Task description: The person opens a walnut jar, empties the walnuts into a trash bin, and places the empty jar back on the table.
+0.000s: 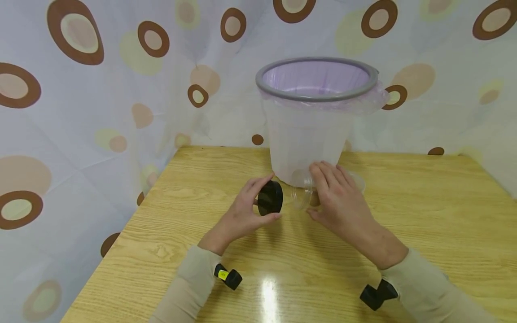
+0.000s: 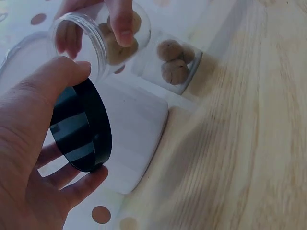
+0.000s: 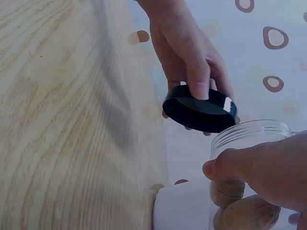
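My left hand grips a round black screw lid by its rim, thumb on one side and fingers on the other. The lid stands on edge, its hollow side towards the jar. My right hand holds a clear jar tilted on its side, its threaded mouth turned to the lid with a small gap between them. Brown walnuts show inside this jar in the right wrist view. Beyond it in the left wrist view is a second clear container with several walnuts.
A translucent white bin with a grey rim and a purple liner stands just behind the hands on the wooden table. Spotted cloth hangs along the back and left side.
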`<state>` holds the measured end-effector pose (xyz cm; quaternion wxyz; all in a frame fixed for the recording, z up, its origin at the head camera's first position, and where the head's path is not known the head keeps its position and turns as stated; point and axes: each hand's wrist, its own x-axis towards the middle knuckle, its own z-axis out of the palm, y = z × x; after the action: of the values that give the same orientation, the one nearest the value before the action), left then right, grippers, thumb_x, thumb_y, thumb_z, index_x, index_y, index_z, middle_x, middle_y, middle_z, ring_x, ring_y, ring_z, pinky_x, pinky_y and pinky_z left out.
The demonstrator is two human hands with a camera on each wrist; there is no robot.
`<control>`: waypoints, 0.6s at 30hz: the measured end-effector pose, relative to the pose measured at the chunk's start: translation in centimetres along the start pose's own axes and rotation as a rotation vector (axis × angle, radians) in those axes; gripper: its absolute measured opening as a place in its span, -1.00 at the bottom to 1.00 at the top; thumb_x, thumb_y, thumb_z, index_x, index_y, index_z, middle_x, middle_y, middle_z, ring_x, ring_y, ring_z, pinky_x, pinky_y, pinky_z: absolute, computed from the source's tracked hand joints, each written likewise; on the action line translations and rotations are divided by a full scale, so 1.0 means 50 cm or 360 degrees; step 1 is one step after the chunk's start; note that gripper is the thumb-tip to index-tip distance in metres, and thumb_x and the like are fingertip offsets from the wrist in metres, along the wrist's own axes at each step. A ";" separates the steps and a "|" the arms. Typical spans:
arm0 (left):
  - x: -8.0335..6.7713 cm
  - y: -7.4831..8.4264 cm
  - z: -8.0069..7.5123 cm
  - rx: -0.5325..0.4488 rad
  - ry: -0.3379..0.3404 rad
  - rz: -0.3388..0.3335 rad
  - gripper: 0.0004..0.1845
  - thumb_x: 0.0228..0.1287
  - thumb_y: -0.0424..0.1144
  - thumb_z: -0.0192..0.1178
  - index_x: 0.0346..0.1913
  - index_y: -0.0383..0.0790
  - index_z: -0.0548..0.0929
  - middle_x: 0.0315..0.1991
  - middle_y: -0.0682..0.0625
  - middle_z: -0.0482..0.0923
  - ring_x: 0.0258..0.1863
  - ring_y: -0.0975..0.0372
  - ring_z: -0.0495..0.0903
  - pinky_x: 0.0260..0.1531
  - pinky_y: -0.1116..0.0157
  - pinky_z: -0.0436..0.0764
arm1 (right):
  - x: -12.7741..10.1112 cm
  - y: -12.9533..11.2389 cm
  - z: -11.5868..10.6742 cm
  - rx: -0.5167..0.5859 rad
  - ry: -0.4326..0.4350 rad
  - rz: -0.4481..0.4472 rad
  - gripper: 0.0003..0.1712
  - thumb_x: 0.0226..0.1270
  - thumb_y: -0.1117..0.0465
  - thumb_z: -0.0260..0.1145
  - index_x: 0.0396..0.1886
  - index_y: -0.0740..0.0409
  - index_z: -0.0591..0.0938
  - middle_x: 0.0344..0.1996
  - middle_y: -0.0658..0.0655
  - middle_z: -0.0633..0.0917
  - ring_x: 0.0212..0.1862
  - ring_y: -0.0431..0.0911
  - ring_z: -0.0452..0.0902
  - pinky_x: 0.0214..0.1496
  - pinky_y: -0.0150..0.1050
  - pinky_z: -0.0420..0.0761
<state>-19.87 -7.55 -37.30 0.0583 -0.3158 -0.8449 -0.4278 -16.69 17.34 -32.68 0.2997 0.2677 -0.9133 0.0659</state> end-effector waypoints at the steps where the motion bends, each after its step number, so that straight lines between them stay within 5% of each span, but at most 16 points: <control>1: -0.001 -0.002 -0.001 0.0035 -0.0005 -0.0005 -0.04 0.12 -0.14 0.46 0.55 0.06 0.17 0.33 -0.04 0.30 0.27 0.11 0.38 0.14 0.09 0.58 | 0.000 0.002 -0.001 0.0002 0.0001 0.0006 0.20 -0.41 0.15 0.76 0.30 0.37 0.33 0.22 0.36 0.50 0.31 0.24 0.38 0.39 0.23 0.33; 6: -0.004 -0.012 0.000 0.0181 -0.0062 -0.0093 -0.06 0.14 -0.08 0.45 0.54 0.03 0.18 0.33 -0.07 0.30 0.33 0.03 0.34 0.31 0.00 0.43 | 0.003 0.013 -0.009 -0.0013 0.0019 0.0015 0.17 -0.40 0.16 0.75 0.28 0.37 0.33 0.19 0.37 0.50 0.29 0.25 0.38 0.38 0.21 0.34; 18: 0.003 -0.029 0.006 0.0482 -0.0324 -0.0438 -0.07 0.15 0.02 0.43 0.53 0.02 0.20 0.41 -0.13 0.24 0.36 -0.08 0.26 0.25 -0.06 0.45 | 0.003 0.039 -0.033 -0.0018 0.0060 0.0024 0.11 -0.37 0.23 0.71 0.25 0.45 0.35 0.16 0.42 0.52 0.24 0.27 0.41 0.36 0.15 0.35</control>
<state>-20.79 -7.85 -38.42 -0.0395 -0.2267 -0.9362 -0.2658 -16.99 19.37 -31.17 0.3180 0.2578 -0.9098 0.0681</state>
